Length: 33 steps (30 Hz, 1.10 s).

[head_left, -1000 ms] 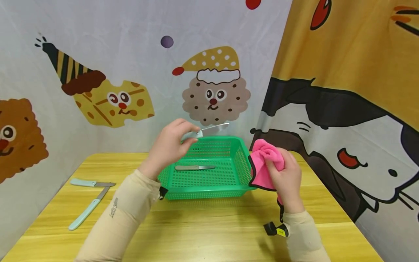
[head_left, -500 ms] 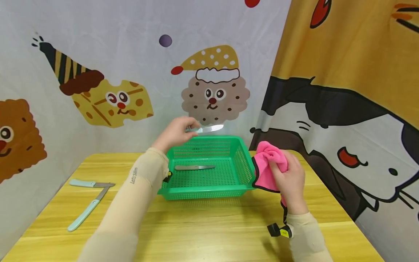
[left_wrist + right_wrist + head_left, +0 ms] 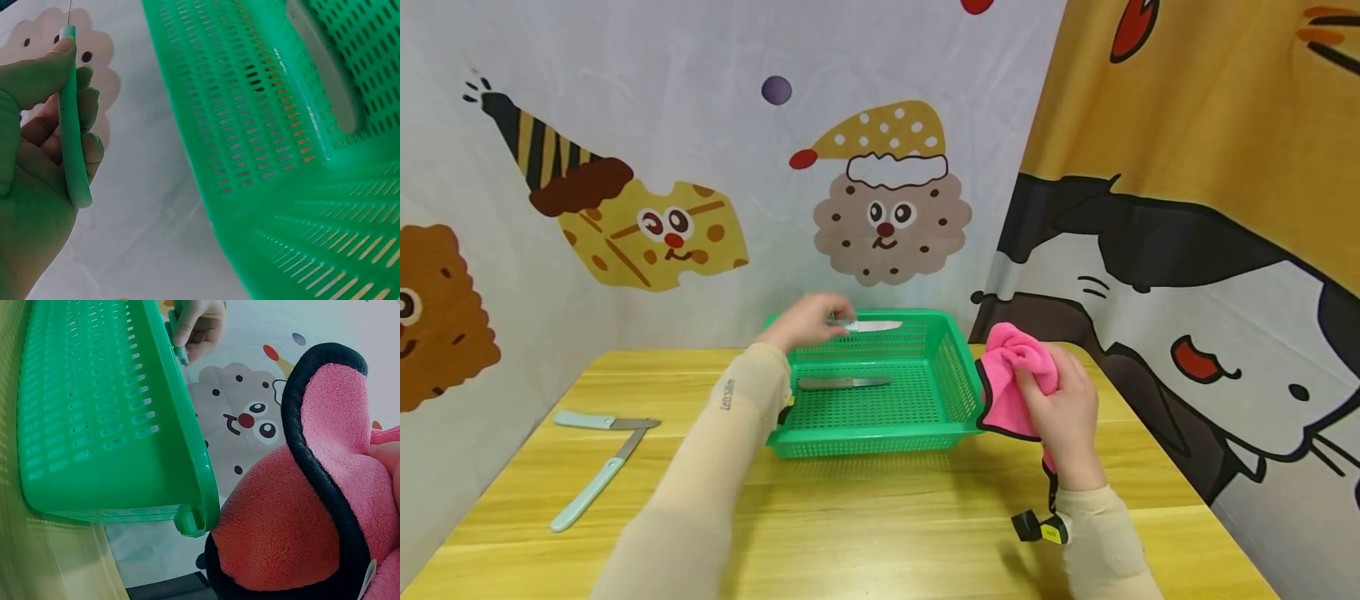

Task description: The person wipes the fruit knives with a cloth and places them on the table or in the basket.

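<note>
My left hand (image 3: 811,321) grips a knife (image 3: 877,326) by its pale blue-green handle, over the back left of the green basket (image 3: 872,433). The blade points right. In the left wrist view the handle (image 3: 72,137) lies between thumb and curled fingers. Inside the basket, a second knife (image 3: 831,383) with a greyish handle lies flat on the floor. Off the basket's right side, my right hand (image 3: 1063,408) holds a bunched pink cloth (image 3: 1011,383) with black edging. That cloth (image 3: 281,519) fills much of the right wrist view and hides most of the hand there.
Two more knives with pale blue-green handles, a far one (image 3: 583,419) and a nearer one (image 3: 587,496), lie on the wooden table (image 3: 850,525) at the left, blade tips meeting. A printed curtain (image 3: 700,150) hangs right behind the table.
My left hand has turned the knife so its blade shows broadside, and has lowered it towards the basket. My right hand shifted slightly right with the cloth, then stayed nearly still.
</note>
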Motion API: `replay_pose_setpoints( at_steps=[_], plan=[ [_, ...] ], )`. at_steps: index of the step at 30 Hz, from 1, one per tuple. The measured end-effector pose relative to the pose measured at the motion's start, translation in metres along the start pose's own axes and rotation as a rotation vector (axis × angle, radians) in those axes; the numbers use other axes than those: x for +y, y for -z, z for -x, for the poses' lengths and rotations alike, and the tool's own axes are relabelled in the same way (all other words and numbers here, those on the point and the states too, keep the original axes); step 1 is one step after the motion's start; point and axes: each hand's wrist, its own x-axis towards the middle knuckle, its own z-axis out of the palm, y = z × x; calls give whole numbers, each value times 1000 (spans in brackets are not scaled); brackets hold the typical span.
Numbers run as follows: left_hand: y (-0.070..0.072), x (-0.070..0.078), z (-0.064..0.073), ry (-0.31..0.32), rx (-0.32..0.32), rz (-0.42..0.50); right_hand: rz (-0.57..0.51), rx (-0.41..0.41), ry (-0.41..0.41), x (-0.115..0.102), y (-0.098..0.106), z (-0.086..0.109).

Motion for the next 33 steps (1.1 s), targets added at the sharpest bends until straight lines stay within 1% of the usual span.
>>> replay_pose_setpoints(
  at_steps=[4,6,13,18,24,27,33],
  plan=[
    [-4,-3,0,38,-93,-48,-7,-5,7,0,-2,0],
    [-7,-4,-1,50,-127,-72,-3,1,12,1,-2,0],
    [-15,-7,-7,72,-182,-112,-7,1,9,3,-2,0],
    [-19,-8,-12,70,-212,-131,4,2,-6,4,0,-1],
    [-27,-10,-11,95,-238,-167,1,-2,-31,3,0,-2],
    [-34,-10,-10,116,-275,-200,1,-2,-34,3,1,-3],
    [-45,-2,-8,159,-364,-238,-6,-10,-39,3,0,-3]
  ],
)
